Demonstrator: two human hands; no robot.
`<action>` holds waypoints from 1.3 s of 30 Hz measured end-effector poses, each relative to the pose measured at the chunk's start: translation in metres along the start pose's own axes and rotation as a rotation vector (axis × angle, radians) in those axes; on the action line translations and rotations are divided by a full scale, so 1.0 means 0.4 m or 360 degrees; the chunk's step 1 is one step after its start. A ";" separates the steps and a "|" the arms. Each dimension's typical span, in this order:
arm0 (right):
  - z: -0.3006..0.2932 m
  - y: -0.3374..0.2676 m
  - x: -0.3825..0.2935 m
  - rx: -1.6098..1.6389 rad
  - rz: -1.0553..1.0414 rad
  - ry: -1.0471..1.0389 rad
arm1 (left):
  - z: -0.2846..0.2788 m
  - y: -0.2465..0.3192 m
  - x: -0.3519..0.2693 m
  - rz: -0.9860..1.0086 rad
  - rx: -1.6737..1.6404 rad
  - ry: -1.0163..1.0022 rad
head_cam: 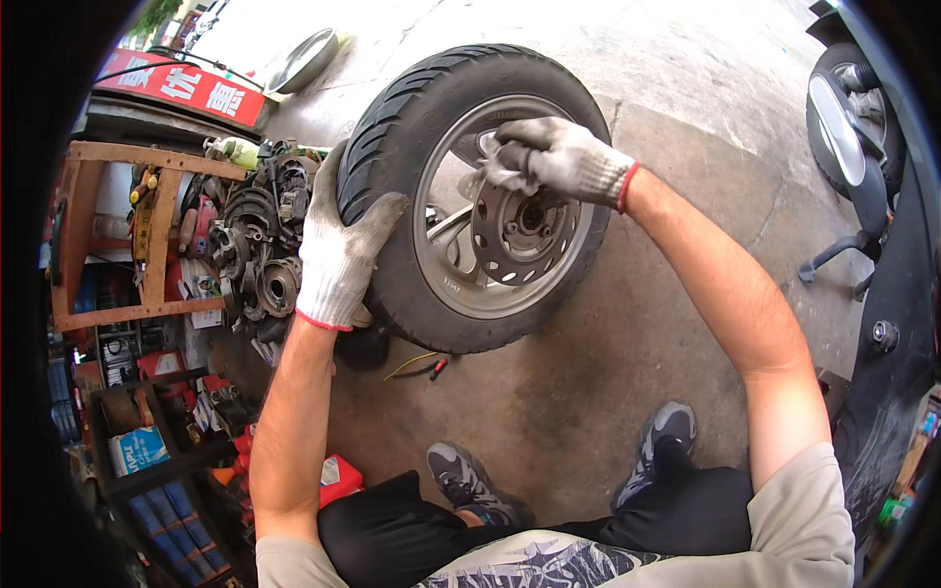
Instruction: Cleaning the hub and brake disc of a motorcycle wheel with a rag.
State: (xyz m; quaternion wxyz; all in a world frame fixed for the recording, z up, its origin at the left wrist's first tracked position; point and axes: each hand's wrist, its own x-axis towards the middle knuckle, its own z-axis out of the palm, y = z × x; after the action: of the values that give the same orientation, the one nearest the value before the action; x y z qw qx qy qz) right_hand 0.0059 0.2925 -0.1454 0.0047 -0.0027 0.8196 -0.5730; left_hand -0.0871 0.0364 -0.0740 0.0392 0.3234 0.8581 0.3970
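A scooter or motorcycle wheel with a black rubber tyre (470, 334) stands tilted before me, its grey rim and perforated brake disc (489, 253) facing me. My left hand (342, 242), in a white knitted work glove with a red cuff and soiled fingers, holds the tyre's left side, thumb on the sidewall and fingers over the tread. My right hand (555, 158), in a matching dirty glove, grips a crumpled pale rag (507, 176) at the upper part of the disc, beside the hub (534, 215). Its fingertips are partly hidden by the rag.
Used metal parts (279, 206) are piled beside a rusty frame (154, 242) at left. Below stand compartment shelves (154, 470) and a red container (340, 479). A cable with a red end (438, 369) lies on the concrete floor. Part of a scooter (853, 132) is at right.
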 end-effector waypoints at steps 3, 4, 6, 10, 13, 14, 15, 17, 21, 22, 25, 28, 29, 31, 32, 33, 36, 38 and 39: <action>0.014 0.022 -0.007 0.0130 0.0155 0.0149 | 0.009 0.011 -0.005 -0.0021 -0.0093 0.0021; 0.037 0.027 -0.006 -0.0278 -0.0229 0.0275 | 0.005 0.008 -0.007 -0.0025 -0.0086 0.0024; 0.086 -0.012 -0.032 -0.0887 -0.0626 0.0506 | 0.000 0.006 -0.011 -0.0009 -0.0133 0.0006; 0.071 0.021 -0.011 -0.0814 -0.0591 0.0443 | 0.008 0.017 -0.007 0.0079 0.0064 0.0036; 0.069 0.026 0.001 -0.0702 -0.0780 0.0637 | 0.009 0.035 -0.006 0.0034 0.0026 0.0024; 0.059 0.017 -0.002 -0.0588 -0.0665 0.0571 | 0.008 0.036 -0.006 -0.0004 0.0010 0.0016; 0.051 0.003 -0.007 -0.0476 -0.0553 0.0505 | 0.007 0.039 -0.007 -0.0039 -0.0006 0.0010; 0.033 0.034 -0.011 -0.0044 -0.0224 0.0372 | 0.004 0.026 -0.011 -0.0007 0.0030 0.0023; 0.056 0.057 -0.027 -0.0396 -0.0302 0.0506 | 0.004 0.017 -0.013 0.0077 0.0056 0.0026; 0.045 0.076 -0.007 -0.0550 -0.0399 0.0490 | 0.009 0.022 -0.012 0.0081 0.0049 0.0023; 0.043 0.040 0.003 -0.0440 -0.0302 0.0489 | 0.007 0.025 -0.013 0.0017 -0.0012 0.0010; 0.051 0.063 0.028 -0.0006 -0.0064 0.0536 | 0.008 0.014 -0.012 -0.0029 -0.0005 0.0016; 0.060 0.078 0.025 -0.0010 -0.0061 0.0540 | 0.013 0.015 -0.012 0.0003 -0.0020 0.0026; 0.089 0.048 0.007 -0.0677 -0.0930 0.0749 | 0.009 0.009 -0.013 0.0023 -0.0022 0.0042; 0.100 0.012 -0.017 -0.0832 -0.0728 0.0697 | 0.004 0.005 -0.012 0.0016 -0.0009 0.0032; 0.096 0.012 -0.015 -0.0833 -0.0725 0.0698 | 0.004 0.006 -0.010 0.0015 -0.0003 0.0016; 0.091 0.023 0.006 -0.0792 -0.0697 0.0781 | 0.010 0.007 -0.004 -0.0042 -0.0064 0.0030; 0.077 0.041 0.037 -0.0708 -0.0571 0.0706 | 0.010 0.022 -0.002 -0.0083 -0.0062 0.0026; 0.075 0.037 0.052 -0.0650 -0.0445 0.0621 | 0.004 0.021 -0.006 -0.0138 -0.0045 0.0029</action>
State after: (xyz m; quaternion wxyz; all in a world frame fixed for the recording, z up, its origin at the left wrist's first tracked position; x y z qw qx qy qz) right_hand -0.0146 0.2691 -0.1698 -0.2321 -0.0063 0.8948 -0.3813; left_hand -0.0802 0.0401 -0.0695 0.0532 0.2817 0.8660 0.4098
